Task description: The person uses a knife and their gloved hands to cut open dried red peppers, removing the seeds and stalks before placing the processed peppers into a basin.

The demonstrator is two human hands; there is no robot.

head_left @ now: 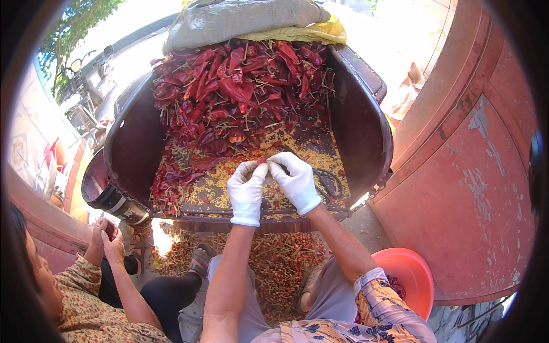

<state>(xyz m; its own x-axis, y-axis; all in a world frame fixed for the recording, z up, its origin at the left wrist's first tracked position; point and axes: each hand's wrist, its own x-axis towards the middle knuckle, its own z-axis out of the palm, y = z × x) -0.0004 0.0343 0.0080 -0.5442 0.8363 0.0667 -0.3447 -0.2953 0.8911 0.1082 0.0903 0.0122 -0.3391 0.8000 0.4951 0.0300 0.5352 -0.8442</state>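
Both my hands wear white gloves and meet at the fingertips over the front of a dark cart bed [363, 143]. My left hand [247, 188] pinches a small piece of red dried chili [261, 161], most of it hidden by the fingers. Close against it, my right hand [297, 182] has its thumb and fingers pressed together at the same piece. Behind them, a large heap of dried red chilies [234, 86] fills the back of the bed. Loose yellow seeds [214, 186] lie scattered around and beneath my hands. Beside my right hand rests a black looped cord [329, 182].
A grey sack [246, 20] drapes over the bed's far end. At left sits another person, hands [111, 240] together around something dark red. An orange-red basin [420, 280] stands by my right forearm. Chili stems [280, 260] cover the ground; a red metal door [457, 200] is at right.
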